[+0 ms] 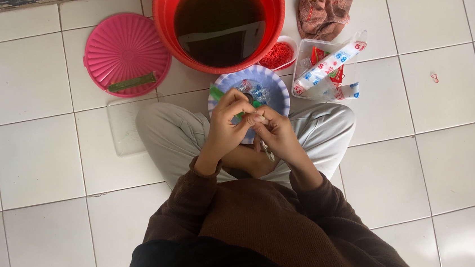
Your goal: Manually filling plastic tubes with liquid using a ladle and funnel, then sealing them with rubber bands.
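Fingers of the left hand are curled together & pinched on a small green item, w/ the right hand meeting it from the right, its fingertips also bunched tight on the same spot; what exactly sits between them is too small to tell. Head view only: both hands hover just above the near rim of a blue-and-white bowl, which holds small clear-wrapped bits & rests on the floor btwn the person's crossed knees in light grey trousers. Brown sleeves cover both forearms. Far of the bowl stands a big red bucket filled w/ dark liquid. Left of the bucket lies a pink ribbed lid w/ a flat olive-green strip on its near edge. Right of the bucket, touching it, is a small white dish of red rubber bands. Further right a clear plastic tub holds white packets w/ blue & red print. A reddish-brown cloth lies crumpled at the far right. One stray red rubber band sits well apart on the white floor tiles.
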